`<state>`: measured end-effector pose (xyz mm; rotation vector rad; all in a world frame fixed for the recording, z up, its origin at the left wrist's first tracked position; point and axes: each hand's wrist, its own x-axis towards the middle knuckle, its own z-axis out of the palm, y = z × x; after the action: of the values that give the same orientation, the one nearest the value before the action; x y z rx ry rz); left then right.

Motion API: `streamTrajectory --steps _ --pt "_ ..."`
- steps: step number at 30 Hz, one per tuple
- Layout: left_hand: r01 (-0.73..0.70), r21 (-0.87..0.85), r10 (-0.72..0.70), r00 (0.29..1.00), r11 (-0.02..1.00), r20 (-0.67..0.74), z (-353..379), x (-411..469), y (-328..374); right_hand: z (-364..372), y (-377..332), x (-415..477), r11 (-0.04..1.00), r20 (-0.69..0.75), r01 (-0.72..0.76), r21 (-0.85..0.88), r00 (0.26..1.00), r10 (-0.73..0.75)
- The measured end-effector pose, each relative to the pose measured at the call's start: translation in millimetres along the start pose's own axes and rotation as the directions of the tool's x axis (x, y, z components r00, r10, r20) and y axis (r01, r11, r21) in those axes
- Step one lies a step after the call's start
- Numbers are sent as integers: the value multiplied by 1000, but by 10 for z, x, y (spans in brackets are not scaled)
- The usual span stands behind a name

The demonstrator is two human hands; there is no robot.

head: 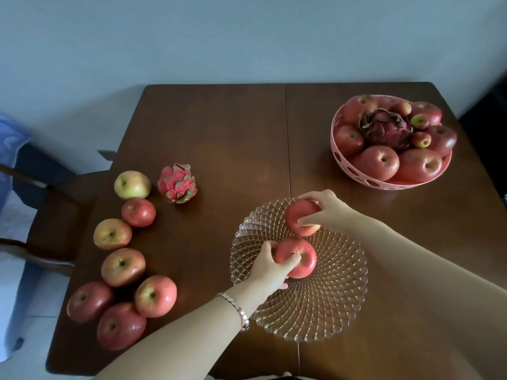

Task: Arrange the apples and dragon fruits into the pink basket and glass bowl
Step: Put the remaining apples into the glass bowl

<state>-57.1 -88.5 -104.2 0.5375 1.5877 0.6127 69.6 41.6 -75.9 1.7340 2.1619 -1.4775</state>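
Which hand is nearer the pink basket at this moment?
Right. The right hand grips the far apple at the far edge of the glass bowl, just short of the pink basket. The left hand grips the near apple closer to the person, farther away.

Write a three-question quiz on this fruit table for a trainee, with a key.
1. True or false: the left hand grips the nearer apple and the right hand the farther apple, both over the glass bowl.
2. How many loose apples lie on the table, outside both containers?
3. Where is the dark dragon fruit? A: in the pink basket. B: in the glass bowl. C: on the table.
Key: 1 true; 2 seven; 3 A.
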Motion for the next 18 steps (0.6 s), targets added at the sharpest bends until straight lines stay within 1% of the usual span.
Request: streamTrajectory --steps 2,3,6,10,14,18 --pt "13 7 -13 1000 1000 21 -23 10 8 14 -40 54 990 31 16 -143 999 -12" --pt "14 12 -14 1000 1000 27 -35 15 10 22 -58 82 983 24 25 -180 999 -21" --pt "-2 39 1 1000 999 19 -40 20 -6 53 -103 76 982 -16 44 -183 999 -48" --pt "-18 27 17 1000 999 19 -29 34 -13 127 -135 19 984 -77 42 -170 995 -56" --pt "-11 35 9 998 999 57 -33 39 11 170 -56 -63 971 -136 161 -176 973 -186" --pt "3 29 -5 997 1000 72 -29 31 34 259 52 -174 958 -246 250 -141 928 -279"
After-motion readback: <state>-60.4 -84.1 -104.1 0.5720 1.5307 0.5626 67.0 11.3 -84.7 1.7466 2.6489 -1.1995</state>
